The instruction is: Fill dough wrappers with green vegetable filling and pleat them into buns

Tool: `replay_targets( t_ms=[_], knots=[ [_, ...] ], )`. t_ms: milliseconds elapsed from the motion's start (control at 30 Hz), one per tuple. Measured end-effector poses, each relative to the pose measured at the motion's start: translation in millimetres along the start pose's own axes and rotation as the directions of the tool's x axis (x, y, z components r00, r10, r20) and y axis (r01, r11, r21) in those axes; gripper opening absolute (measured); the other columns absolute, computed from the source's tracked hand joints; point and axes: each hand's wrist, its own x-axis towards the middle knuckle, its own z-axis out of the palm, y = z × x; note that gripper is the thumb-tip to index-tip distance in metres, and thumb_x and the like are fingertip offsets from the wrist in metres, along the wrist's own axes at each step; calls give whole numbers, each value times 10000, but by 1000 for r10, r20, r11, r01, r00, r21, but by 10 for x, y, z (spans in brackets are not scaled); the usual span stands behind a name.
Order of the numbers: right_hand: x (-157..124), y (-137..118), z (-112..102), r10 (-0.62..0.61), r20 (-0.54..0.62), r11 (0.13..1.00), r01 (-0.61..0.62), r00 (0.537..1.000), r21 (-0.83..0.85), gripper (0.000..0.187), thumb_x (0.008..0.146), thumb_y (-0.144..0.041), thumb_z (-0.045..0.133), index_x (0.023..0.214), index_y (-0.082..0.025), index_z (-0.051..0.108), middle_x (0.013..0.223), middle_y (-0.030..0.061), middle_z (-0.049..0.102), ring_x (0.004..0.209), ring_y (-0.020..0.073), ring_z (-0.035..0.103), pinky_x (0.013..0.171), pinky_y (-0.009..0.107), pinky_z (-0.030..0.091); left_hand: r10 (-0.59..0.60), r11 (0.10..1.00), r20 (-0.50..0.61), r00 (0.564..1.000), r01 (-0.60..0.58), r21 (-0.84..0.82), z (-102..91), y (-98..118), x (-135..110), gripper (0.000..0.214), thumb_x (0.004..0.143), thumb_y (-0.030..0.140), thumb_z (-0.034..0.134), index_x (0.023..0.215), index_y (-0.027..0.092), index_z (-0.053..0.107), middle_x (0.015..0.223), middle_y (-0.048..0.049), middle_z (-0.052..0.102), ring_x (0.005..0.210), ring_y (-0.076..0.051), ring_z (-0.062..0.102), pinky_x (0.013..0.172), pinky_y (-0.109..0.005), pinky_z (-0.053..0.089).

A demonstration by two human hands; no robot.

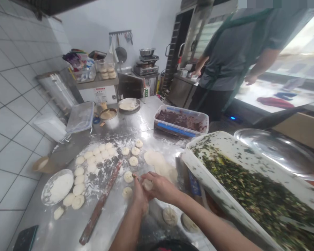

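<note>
My left hand (139, 195) and my right hand (159, 187) meet over the steel table, fingers curled round a small stuffed dough bun (147, 184). Much of the bun is hidden by the fingers. Dark green bits cling near my left fingertips. Several pleated buns (133, 161) stand just beyond and left of my hands. Flat dough wrappers (155, 158) lie overlapping ahead of my right hand. A floury rolling pin (102, 202) rests slantwise on the left, beside rows of dough pieces (91, 159). To my right is a white tub (196, 167) of chopped green filling (240, 181).
A plastic box of dark paste (181, 118) stands at the back. On the left are a bowl of flour (58, 187) and a phone (25, 238). More pleated buns (170, 216) sit below my right forearm. A co-worker (230, 52) stands at the right rear.
</note>
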Motion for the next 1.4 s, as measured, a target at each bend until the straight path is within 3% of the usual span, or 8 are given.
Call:
replay_targets(
  t_ms=[100,333,500,600,700,967,1200,1400],
  knots=[
    [303,290,290,83,-45,996,-84,996,-24,384,700,-174,538,1075,-182,456,1021,69,502,903,185,505,778,268,402,98,994,-148,984,-104,-32,-257,114,113,486,797,553,258,1092,195,404,982,-98,546,816,-195,565,617,-288,451],
    [822,657,708,163,-16,969,-163,987,-186,287,646,-141,588,929,-144,542,962,88,530,921,215,472,767,279,383,215,969,-212,953,-236,-79,-575,352,212,421,812,486,293,1030,175,473,1071,-123,529,980,-225,528,745,-315,460],
    [957,1012,506,288,-126,922,-310,949,-232,377,721,-383,556,1024,-167,495,1063,80,482,958,192,442,806,259,353,235,959,-204,950,-261,-113,-596,438,302,339,823,399,324,1015,177,495,1042,-119,556,965,-226,542,774,-335,463],
    [1089,1341,278,450,-267,821,-513,852,-253,367,814,-340,421,1077,-86,446,1122,168,416,1031,239,382,831,317,326,182,971,-183,966,-206,-123,-528,442,395,269,808,347,388,980,191,523,1043,-92,565,959,-213,546,777,-316,468],
    [1262,1567,201,555,-310,732,-631,772,-259,307,758,-300,505,969,-77,503,1047,177,453,1005,259,394,785,322,342,137,983,-170,976,-155,-99,-409,403,479,222,796,316,427,948,201,541,1038,-85,572,945,-215,554,759,-302,476],
    [1443,1598,278,660,-288,645,-720,694,-256,431,643,-295,642,995,-94,497,993,130,507,958,238,459,779,344,365,161,982,-162,974,-174,-69,-233,315,370,263,809,310,401,1008,172,505,996,-107,582,886,-212,575,715,-290,466],
    [1316,1388,48,579,-255,762,-625,775,-169,220,753,-280,539,903,-119,540,892,56,557,826,161,519,717,309,410,172,976,-114,978,-185,-113,-220,88,187,300,796,318,436,1031,139,485,978,-124,580,826,-196,587,707,-285,459],
    [646,634,-77,281,-348,944,-323,894,-67,197,780,-216,433,953,-175,517,900,42,580,856,146,524,752,259,392,80,946,159,984,-24,-324,146,209,119,487,719,520,473,946,99,559,994,-183,569,932,-252,554,781,-337,454]
  ],
)
